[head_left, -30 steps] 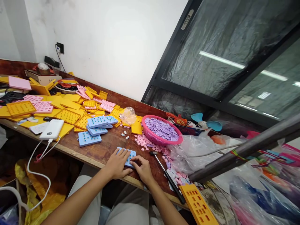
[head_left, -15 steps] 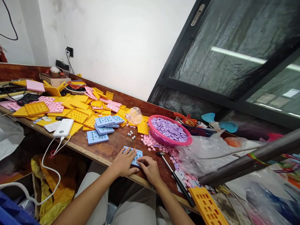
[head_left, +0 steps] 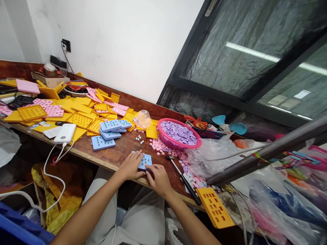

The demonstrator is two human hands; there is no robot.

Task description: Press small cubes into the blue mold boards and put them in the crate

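Note:
A light-blue plastic board (head_left: 146,161) dotted with small teal pieces lies near the table's front edge. My left hand (head_left: 131,165) covers its left side, fingers laid across it and thumb along the near edge. At the right edge, my right hand (head_left: 159,178) has its fingertips on the board and its thumb by the near corner. Whether a small piece sits under those fingertips cannot be made out. Several similar blue boards (head_left: 103,143) are stacked to the left. Small white-and-blue pieces (head_left: 139,139) lie just behind my hands.
Yellow boards (head_left: 79,119) and pink boards (head_left: 54,111) are heaped at the left, behind a white power bank (head_left: 64,133). A pink basket (head_left: 176,144) holds purple pieces. A hammer (head_left: 185,180), scattered pink pieces (head_left: 159,146) and a yellow slotted board (head_left: 214,207) lie to the right.
My right hand's fingers have shifted from a pinch over the board to its right edge and near corner. My left hand stays on the board. The view has shifted slightly.

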